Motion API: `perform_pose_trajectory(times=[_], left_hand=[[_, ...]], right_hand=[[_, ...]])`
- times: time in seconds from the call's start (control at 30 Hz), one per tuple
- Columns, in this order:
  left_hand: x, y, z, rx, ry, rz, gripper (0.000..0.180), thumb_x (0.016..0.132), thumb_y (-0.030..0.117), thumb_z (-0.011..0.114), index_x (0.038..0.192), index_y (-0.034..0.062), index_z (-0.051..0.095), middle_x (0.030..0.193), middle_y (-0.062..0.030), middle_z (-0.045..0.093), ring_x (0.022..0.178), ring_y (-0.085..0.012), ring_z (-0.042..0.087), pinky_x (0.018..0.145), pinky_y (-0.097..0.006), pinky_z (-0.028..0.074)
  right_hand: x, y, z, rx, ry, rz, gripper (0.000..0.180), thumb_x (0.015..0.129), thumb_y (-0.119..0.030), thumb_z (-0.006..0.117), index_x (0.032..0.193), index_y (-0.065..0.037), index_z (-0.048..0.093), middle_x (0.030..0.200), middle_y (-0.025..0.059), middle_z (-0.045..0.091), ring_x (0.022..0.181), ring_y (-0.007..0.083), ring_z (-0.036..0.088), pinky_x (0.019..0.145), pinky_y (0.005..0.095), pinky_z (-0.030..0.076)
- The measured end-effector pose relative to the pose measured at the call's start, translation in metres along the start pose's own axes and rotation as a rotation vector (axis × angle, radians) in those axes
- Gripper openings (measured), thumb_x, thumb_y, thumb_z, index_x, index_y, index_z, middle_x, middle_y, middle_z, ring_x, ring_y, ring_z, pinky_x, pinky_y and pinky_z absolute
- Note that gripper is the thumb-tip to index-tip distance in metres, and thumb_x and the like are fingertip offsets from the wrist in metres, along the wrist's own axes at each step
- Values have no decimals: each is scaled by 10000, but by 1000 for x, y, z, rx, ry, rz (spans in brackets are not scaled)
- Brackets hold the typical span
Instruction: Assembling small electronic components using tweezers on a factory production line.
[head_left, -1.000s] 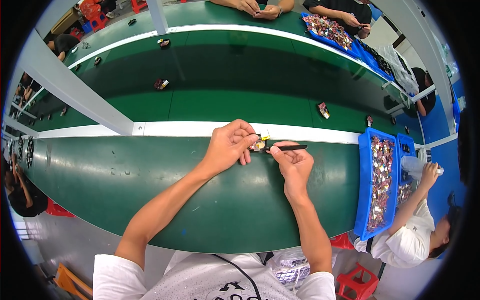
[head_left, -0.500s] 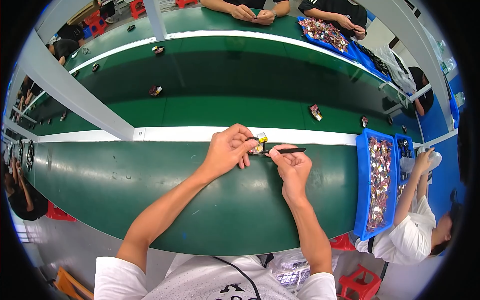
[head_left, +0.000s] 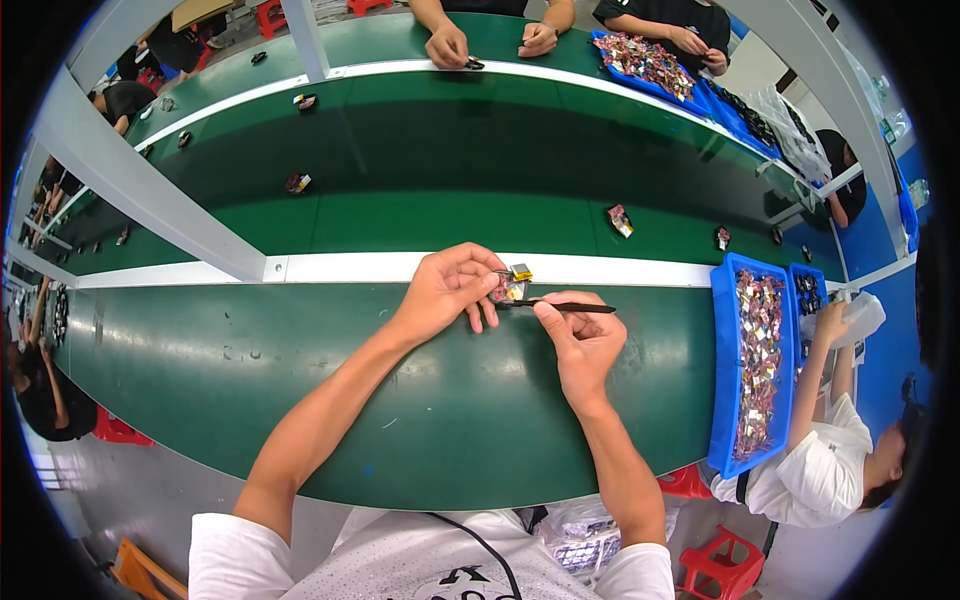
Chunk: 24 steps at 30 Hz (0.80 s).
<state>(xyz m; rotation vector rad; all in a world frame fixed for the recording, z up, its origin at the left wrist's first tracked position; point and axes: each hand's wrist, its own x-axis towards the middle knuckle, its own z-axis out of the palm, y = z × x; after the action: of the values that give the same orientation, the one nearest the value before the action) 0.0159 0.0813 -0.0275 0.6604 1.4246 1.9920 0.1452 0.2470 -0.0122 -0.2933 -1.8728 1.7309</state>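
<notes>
Near the white rail, my left hand point(head_left: 447, 292) pinches a small electronic assembly point(head_left: 510, 290) between thumb and fingers. It shows a reddish circuit board, black edges and a yellow-and-silver block, perhaps a battery; my fingers hide its left part. My right hand point(head_left: 588, 345) is closed around a slim black stick-like tool point(head_left: 585, 307), possibly tweezers. The tool lies almost level, its thin tip against the assembly's lower edge. Both hands are above the green worktable point(head_left: 420, 430).
A blue tray point(head_left: 718, 400) full of small boards stands at the right, by a co-worker in white. Beyond the white rail point(head_left: 360, 267), a green belt point(head_left: 430, 225) carries scattered assemblies, such as one piece point(head_left: 620, 220). A grey post point(head_left: 150, 170) rises at left. Co-workers sit opposite.
Pieces on the belt have shifted slightly left. The opposite co-worker's hands have parted, with a dark piece now at the far rail. My hands have barely moved; the assembly appears slightly turned.
</notes>
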Motion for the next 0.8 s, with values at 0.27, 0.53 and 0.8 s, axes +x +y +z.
perform_pose_trajectory(times=[0.27,0.53,0.8], left_hand=[[-1,0,0,19,-16,-12,185,1029,88,603,1116,-74,618,882,-138,697,635,-201,715,488,-271,563],[1,-2,0,21,-13,-2,193,1029,91,607,1113,-82,617,879,-146,705,629,-215,723,480,-271,563],[3,-2,5,14,-13,-7,196,1029,83,604,1126,-87,611,889,-157,709,669,-242,745,497,-279,590]], right_hand=[[-3,2,4,-173,3,-249,71,826,20,821,846,18,753,872,34,770,479,7,383,444,203,272],[-2,3,5,-190,-6,-342,95,804,20,835,871,-8,773,879,42,786,456,18,418,420,211,284],[-3,3,-1,-205,8,-288,104,801,0,844,876,-24,776,863,33,784,444,23,414,422,211,292]])
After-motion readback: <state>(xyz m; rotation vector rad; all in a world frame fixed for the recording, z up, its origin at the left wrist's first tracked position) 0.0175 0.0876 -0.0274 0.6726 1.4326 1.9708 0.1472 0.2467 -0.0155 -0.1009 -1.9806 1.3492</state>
